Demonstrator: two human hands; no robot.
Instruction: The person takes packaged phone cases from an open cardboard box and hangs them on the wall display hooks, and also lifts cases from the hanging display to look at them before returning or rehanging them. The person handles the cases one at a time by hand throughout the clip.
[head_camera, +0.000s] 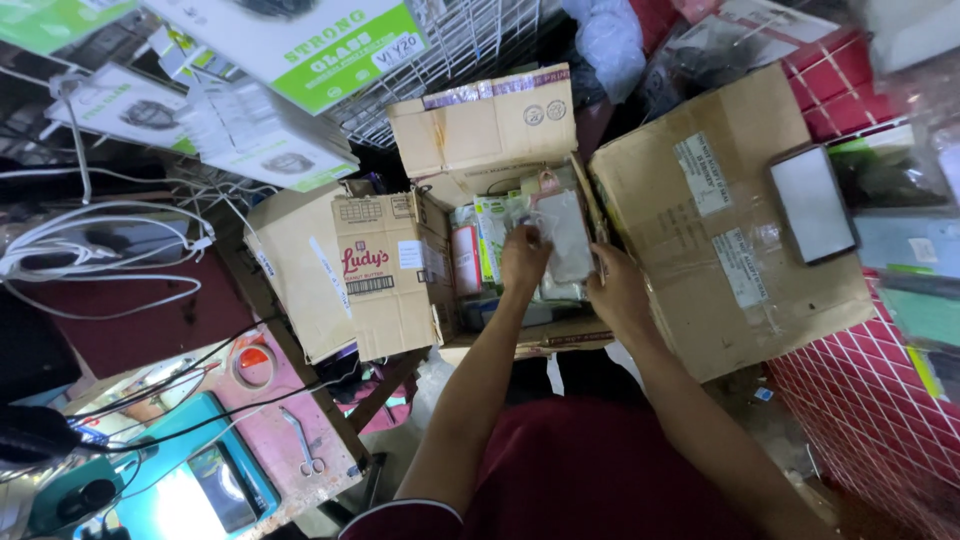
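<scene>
Upright in the middle of an open cardboard box (470, 135), toward its right wall: a clear plastic packet (567, 232) with a pale insert, held at its left edge by the left hand (523, 258), fingers curled closed on it. At the packet's lower right, pressed against the box wall, the right hand (615, 290); fingertips hidden behind the cardboard, so impossible to tell whether gripping or merely steadying. Packed just left of the packet, a row of more packets (487, 238), green, white and red, standing on edge. Seemingly mid-way through leafing along the row, one packet tipped out for a look. Calling next, by this reading, for a firm pinch and a straight pull upward, without dragging the neighbours along. Touching the box on the left, a smaller printed carton (385, 265); on the right, a large flat carton (715, 215) bearing a dark-framed phone (812, 203). Farther left, white cables (100, 250) on a dark red top. Near left, a tape roll (253, 365) and small pliers (305, 447) on a pink bench. Far behind, a white wire rack (470, 40).
</scene>
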